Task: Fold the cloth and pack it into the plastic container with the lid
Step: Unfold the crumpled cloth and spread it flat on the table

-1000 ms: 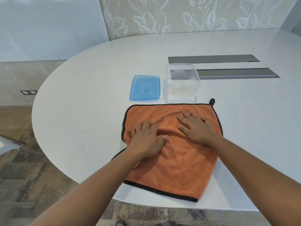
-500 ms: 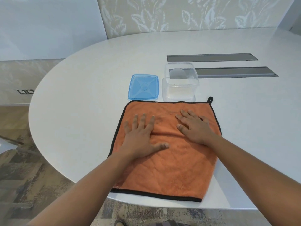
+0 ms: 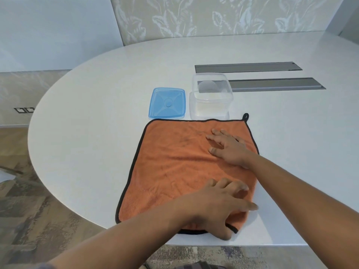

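Under both spread, flat hands, the orange microfibre cloth (image 3: pixel 174 167) lies unfolded; left hand (image 3: pixel 219 206) at its near corner, right hand (image 3: pixel 229 148) beyond. Before folding, corners should be matched. Beyond the right hand sit the clear plastic container (image 3: pixel 210 98) and blue square lid (image 3: pixel 167 102).

Open white tabletop (image 3: pixel 97 133) left and right

Clear square plastic container (image 3: pixel 211 98) and blue square lid (image 3: pixel 167 103) stand just beyond the flat orange cloth's (image 3: pixel 174 167) far edge.

white table (image 3: pixel 93 105) | orange cloth (image 3: pixel 174 171) | blue lid (image 3: pixel 167 103) | clear container (image 3: pixel 211 98)
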A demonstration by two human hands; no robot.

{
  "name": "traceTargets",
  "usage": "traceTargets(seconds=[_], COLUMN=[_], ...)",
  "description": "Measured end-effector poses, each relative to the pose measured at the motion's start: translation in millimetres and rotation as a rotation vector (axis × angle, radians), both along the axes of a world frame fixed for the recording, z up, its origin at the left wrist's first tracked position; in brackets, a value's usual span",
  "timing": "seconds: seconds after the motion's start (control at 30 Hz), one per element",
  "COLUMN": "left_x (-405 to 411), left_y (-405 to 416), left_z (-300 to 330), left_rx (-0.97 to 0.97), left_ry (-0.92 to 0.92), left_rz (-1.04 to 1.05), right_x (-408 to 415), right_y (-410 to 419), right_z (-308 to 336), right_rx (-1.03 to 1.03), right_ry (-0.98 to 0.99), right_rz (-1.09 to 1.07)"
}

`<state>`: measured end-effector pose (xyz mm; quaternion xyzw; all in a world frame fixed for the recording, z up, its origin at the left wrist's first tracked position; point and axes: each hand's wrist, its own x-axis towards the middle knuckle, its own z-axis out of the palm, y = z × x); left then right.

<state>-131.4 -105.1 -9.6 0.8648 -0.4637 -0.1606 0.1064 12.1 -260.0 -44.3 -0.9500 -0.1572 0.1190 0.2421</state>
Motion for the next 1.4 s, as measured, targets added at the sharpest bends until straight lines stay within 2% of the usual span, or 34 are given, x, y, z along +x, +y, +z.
traceTargets(seconds=[0.1, 0.2, 0.33, 0.43, 0.57, 0.77, 0.87, 0.97, 1.03, 1.27, 1.4], left_x=[-1, -1, 7, 14, 20, 30, 38, 48, 53, 56, 55], left_y=[-3, -6, -9, -8, -6, -6, -5, -4, -4, -1, 7], left_z=[2, -2, -5, 1, 6, 6, 4, 3, 3, 6, 8], left_rx=[-0.019, -0.117, -0.294, -0.404, -0.515, -0.645, -0.704, -0.646, -0.636, -0.660, -0.659], left_ry=[0.012, 0.043, 0.099, 0.220, 0.422, 0.553, 0.566, 0.555, 0.610, 0.661, 0.694], left_rz=[0.032, 0.149, 0.295, 0.410, 0.568, 0.670, 0.793, 0.907, 0.990, 1.003, 0.905], right_x=[-1, -1, -1, -3, -6, -27, -38, -46, -50, -49, -43], right_y=[-1, -3, -8, -13, -22, -33, -40, -39, -36, -40, -57], right_z=[4, 4, 4, 9, 16, 49, 66, 72, 71, 80, 99], right_rx=[0.073, 0.157, 0.406, 0.668, 0.772, 0.741, 0.659, 0.466, 0.377, 0.206, 0.326], right_ry=[0.032, 0.061, 0.168, 0.230, 0.142, 0.083, 0.236, 0.372, 0.410, 0.217, 0.204], right_rz=[-0.007, -0.012, -0.056, -0.134, -0.219, -0.072, 0.034, 0.084, 0.099, 0.089, 0.021])
